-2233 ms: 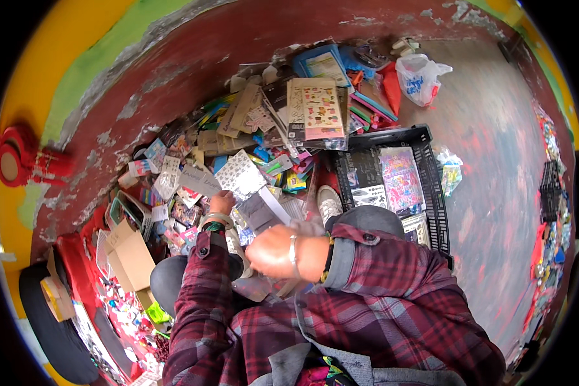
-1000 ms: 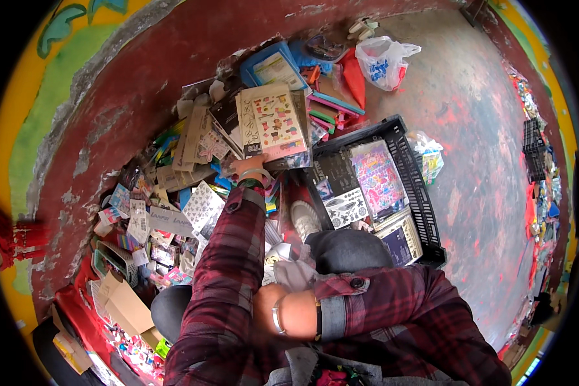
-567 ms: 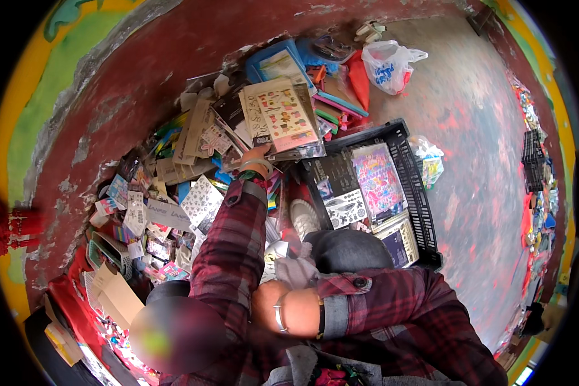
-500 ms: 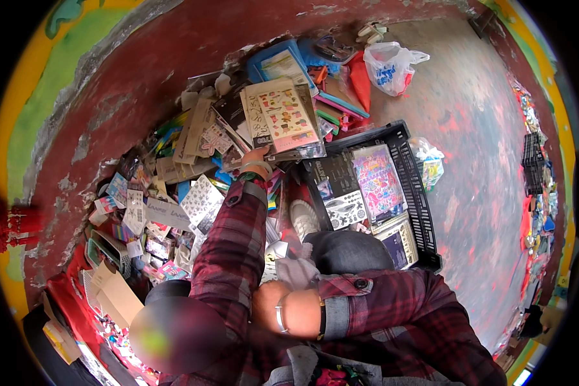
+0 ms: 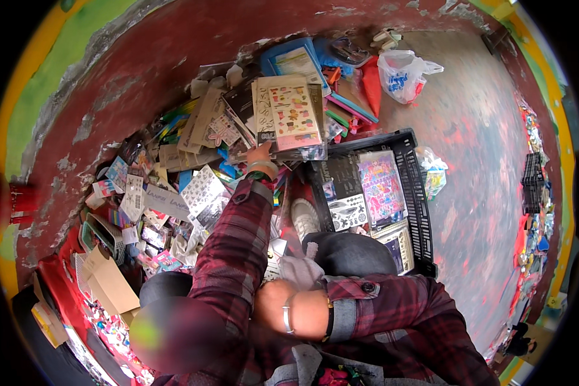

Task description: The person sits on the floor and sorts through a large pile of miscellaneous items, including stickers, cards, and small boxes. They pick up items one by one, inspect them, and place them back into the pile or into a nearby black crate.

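Note:
My left hand [image 5: 261,156] reaches forward, its fingers closed at the near left corner of a stack of flat sticker packs [image 5: 293,119]. The top pack is cream and pink with small coloured pictures; clear wrappers stick out below it. My right hand [image 5: 275,301], with a silver bracelet at the wrist, rests in my lap beside a greyish cloth [image 5: 300,271]. My left sleeve partly covers it and its fingers are hidden. A black plastic crate [image 5: 423,222] stands right of my knee, holding colourful sticker sheets [image 5: 381,186] and dark packs.
Loose packets, white printed sheets [image 5: 203,193] and a cardboard box [image 5: 109,280] crowd the left side. Beyond the stack lie a blue folder [image 5: 296,55], a red cone-shaped item [image 5: 370,83] and a white plastic bag [image 5: 402,74]. A red-brown wall [image 5: 122,96] curves behind the heap.
The whole view has shifted slightly, so the heap and crate appear a little further right. My left hand stays at the sticker packs and my right hand stays in my lap.

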`<state>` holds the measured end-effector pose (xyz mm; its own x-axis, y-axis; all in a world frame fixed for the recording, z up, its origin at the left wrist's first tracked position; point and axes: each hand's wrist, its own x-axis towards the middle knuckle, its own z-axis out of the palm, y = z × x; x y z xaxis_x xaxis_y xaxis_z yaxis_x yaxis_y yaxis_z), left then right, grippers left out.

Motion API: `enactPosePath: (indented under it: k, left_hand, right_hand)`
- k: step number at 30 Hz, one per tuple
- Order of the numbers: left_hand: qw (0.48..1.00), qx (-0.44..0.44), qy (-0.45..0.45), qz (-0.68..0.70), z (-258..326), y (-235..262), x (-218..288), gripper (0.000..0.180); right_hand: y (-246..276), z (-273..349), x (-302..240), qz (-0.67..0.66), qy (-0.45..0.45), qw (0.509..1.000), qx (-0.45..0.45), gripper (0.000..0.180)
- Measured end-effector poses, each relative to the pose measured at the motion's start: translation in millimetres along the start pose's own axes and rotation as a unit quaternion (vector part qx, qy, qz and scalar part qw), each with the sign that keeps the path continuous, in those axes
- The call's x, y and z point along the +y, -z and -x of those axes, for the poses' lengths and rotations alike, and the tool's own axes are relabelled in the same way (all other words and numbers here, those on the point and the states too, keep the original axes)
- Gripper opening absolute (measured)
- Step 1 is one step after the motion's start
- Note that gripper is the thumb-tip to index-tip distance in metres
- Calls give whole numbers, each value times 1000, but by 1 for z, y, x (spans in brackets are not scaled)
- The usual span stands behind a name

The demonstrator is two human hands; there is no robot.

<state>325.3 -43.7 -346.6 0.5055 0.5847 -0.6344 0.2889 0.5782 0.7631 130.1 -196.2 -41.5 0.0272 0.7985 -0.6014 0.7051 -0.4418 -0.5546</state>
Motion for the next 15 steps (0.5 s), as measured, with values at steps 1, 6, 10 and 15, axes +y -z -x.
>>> enactPosePath:
  k: [1,6,10,15]
  left_hand:
    - [1000,-21,-19,-9,12,-3,7,37]
    - [995,-34,31,90,9,-4,17,37]
    - [985,-49,103,130,43,-19,37,22]
    - [964,-131,128,193,15,-11,25,20]
  right_hand:
    - [0,0,0,2,3,1000,7,23]
    - [-3,2,0,64,72,995,16,20]
    - [4,5,2,51,55,997,18,20]
    - [-2,2,5,36,54,998,26,24]
